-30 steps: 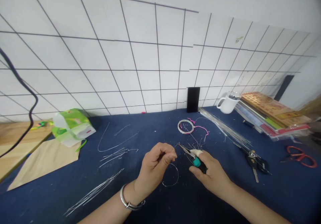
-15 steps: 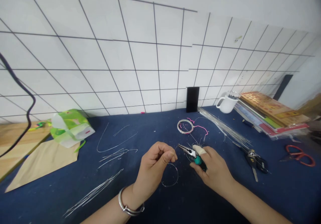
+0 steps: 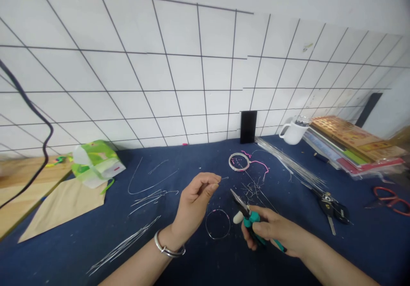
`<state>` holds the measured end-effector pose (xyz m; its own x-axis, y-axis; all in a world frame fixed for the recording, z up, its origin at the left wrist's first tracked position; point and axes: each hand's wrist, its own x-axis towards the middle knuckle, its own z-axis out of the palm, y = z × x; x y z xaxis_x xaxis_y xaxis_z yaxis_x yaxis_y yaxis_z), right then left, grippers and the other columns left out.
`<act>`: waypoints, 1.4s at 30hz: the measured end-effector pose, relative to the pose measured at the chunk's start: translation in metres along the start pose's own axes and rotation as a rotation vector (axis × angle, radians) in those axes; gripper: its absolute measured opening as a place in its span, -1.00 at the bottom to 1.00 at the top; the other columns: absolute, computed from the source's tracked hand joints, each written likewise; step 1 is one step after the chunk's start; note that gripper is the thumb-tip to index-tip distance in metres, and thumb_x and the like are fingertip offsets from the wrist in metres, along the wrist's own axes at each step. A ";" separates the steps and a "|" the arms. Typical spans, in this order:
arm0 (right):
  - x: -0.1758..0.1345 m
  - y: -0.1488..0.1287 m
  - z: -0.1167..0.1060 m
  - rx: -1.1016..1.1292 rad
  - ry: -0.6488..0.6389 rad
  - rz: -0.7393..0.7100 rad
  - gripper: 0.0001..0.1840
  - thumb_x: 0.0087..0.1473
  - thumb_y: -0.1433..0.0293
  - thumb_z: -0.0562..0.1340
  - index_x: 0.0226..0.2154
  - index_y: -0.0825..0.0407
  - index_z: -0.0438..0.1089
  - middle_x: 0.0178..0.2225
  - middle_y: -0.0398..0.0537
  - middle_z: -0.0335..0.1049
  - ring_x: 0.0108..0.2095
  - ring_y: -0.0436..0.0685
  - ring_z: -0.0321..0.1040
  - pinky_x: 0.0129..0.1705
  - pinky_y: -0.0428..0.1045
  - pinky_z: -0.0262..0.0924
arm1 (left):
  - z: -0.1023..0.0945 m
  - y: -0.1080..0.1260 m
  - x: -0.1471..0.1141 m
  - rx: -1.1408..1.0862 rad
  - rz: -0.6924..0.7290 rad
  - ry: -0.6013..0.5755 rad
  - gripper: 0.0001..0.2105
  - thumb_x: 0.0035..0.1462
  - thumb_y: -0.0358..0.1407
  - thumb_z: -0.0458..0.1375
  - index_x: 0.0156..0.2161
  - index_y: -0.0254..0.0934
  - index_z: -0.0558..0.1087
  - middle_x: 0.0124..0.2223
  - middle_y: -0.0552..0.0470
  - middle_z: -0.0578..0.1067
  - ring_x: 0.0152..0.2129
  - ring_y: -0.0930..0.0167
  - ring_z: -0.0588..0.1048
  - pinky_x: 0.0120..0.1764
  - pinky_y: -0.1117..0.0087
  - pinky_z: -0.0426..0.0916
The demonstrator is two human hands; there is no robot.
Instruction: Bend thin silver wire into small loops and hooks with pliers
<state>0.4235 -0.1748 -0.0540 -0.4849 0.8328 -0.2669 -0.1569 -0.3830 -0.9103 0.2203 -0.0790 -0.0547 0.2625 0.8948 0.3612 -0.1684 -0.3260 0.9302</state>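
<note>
Pinched between the thumb and forefinger of my left hand (image 3: 199, 196) is a short piece of thin wire (image 3: 225, 178), its end poking out to the right. My right hand (image 3: 272, 228) is closed around green-handled needle-nose pliers (image 3: 251, 217), whose jaws point up and left, apart from the wire. A thin wire ring (image 3: 218, 224) with pink marks lies on the blue cloth between and below my hands. Beyond the pliers are several wire scraps (image 3: 252, 190). A pale ring (image 3: 238, 162) holding small pink bits sits farther back, beside a pink strand (image 3: 261, 164).
Wire bundles lie at left (image 3: 124, 245) and back right (image 3: 290, 162). Keys (image 3: 329, 207) and red-handled scissors (image 3: 389, 200) rest on the right. A white mug (image 3: 293, 132), stacked books (image 3: 355, 147) and a black block (image 3: 248, 127) stand near the wall. A green bag (image 3: 96, 162) is at left.
The pliers have moved down and away from my left hand, and my right hand has turned around their handles. My left hand has shifted slightly up and left, still pinching the wire.
</note>
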 end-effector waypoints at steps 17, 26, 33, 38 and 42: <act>0.003 0.003 0.011 -0.071 0.080 -0.022 -0.61 0.06 0.23 0.21 -0.11 0.11 0.28 -0.38 -0.08 0.27 -0.42 -0.01 0.26 -0.33 -0.01 0.17 | 0.004 -0.004 -0.005 0.056 0.010 -0.076 -0.96 0.10 -0.42 0.12 -0.33 -0.28 0.41 -0.30 0.02 0.39 -0.33 0.44 0.38 -0.27 0.41 0.28; 0.003 0.004 0.011 -0.092 0.106 -0.013 -0.62 0.05 0.20 0.20 -0.14 0.09 0.27 -0.40 -0.12 0.25 -0.44 -0.03 0.25 -0.37 -0.04 0.18 | 0.006 -0.005 -0.008 0.038 0.024 -0.093 -0.95 0.07 -0.44 0.13 -0.35 -0.30 0.42 -0.30 -0.01 0.41 -0.35 0.43 0.40 -0.28 0.40 0.32; 0.005 0.008 0.012 -0.135 0.127 -0.026 -0.66 0.07 0.16 0.17 -0.23 0.08 0.26 -0.46 -0.16 0.22 -0.50 -0.07 0.18 -0.45 -0.09 0.17 | 0.007 -0.005 -0.008 0.018 -0.013 -0.086 -0.98 0.07 -0.43 0.14 -0.36 -0.30 0.41 -0.30 0.00 0.42 -0.34 0.43 0.41 -0.26 0.39 0.33; 0.005 0.009 0.013 -0.144 0.123 -0.045 -0.69 0.08 0.17 0.15 -0.28 0.09 0.24 -0.47 -0.17 0.22 -0.53 -0.08 0.17 -0.49 -0.11 0.15 | 0.008 -0.006 -0.010 -0.012 -0.030 -0.093 -0.98 0.06 -0.43 0.16 -0.35 -0.30 0.41 -0.30 0.00 0.43 -0.35 0.43 0.42 -0.26 0.38 0.34; 0.005 0.009 0.015 -0.184 0.135 -0.054 -0.71 0.11 0.18 0.13 -0.32 0.09 0.23 -0.50 -0.19 0.20 -0.55 -0.09 0.16 -0.49 -0.11 0.15 | 0.007 -0.005 -0.008 -0.004 -0.049 -0.134 -0.99 0.07 -0.41 0.15 -0.35 -0.30 0.40 -0.30 -0.01 0.43 -0.35 0.43 0.41 -0.26 0.37 0.34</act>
<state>0.4067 -0.1801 -0.0587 -0.3584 0.9008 -0.2451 -0.0135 -0.2675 -0.9635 0.2257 -0.0865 -0.0619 0.3952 0.8605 0.3214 -0.1562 -0.2818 0.9467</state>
